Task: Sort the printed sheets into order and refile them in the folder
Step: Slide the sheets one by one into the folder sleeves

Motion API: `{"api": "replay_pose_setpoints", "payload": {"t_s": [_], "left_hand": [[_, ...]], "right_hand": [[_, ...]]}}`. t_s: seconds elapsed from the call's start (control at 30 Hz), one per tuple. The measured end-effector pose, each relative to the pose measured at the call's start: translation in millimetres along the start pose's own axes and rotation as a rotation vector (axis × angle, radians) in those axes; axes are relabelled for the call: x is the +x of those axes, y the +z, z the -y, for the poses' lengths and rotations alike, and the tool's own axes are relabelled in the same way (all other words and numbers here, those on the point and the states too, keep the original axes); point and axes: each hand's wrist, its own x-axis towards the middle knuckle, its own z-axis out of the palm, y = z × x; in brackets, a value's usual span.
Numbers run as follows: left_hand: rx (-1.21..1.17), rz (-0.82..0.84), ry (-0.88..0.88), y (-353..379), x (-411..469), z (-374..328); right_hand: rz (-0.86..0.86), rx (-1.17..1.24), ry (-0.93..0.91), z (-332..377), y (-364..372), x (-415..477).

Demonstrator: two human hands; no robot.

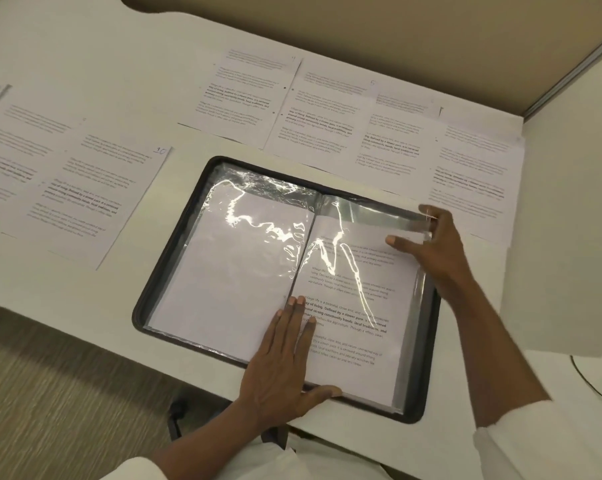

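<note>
Open folder [175, 271] on a table [85, 57]; left hand [285, 355] flat, right hand [434, 244] pinching a sleeve [368, 213]. Loose sheet [98, 199] marked "10".

Glossy crinkled plastic sleeves [258, 216]; matt paper sheets [95, 192]; smooth table [85, 64].

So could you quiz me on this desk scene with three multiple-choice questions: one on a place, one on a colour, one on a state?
1. Where does the left hand rest?
A. near the folder's bottom edge
B. on the sheet marked 10
C. off the desk

2. What colour is the folder's border?
A. red
B. black
C. yellow

3. The folder is:
A. zipped shut
B. standing upright
C. lying open

Answers: 1 A, fingers lie flat by the spine; 2 B, a dark rim frames the sleeves; 3 C, both pages show.
</note>
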Motion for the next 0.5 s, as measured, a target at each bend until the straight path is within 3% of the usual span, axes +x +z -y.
{"api": "replay_pose_setpoints", "payload": {"t_s": [0.17, 0.3, 0.4, 0.5], "left_hand": [[-0.041, -0.020, -0.004, 2, -1, -3], [-0.138, 0.000, -0.223, -10, 15, -19], [-0.346, -0.034, -0.440, -35, 35, -36], [-0.610, -0.014, -0.623, -74, 54, -48]], "right_hand": [[-0.070, 0.240, 0.099, -30, 24, -58], [-0.045, 0.271, 0.174, -44, 38, -107], [0.080, 0.358, 0.105, -35, 43, -145], [0.342, 0.412, -0.021, -19, 50, -174]]}}
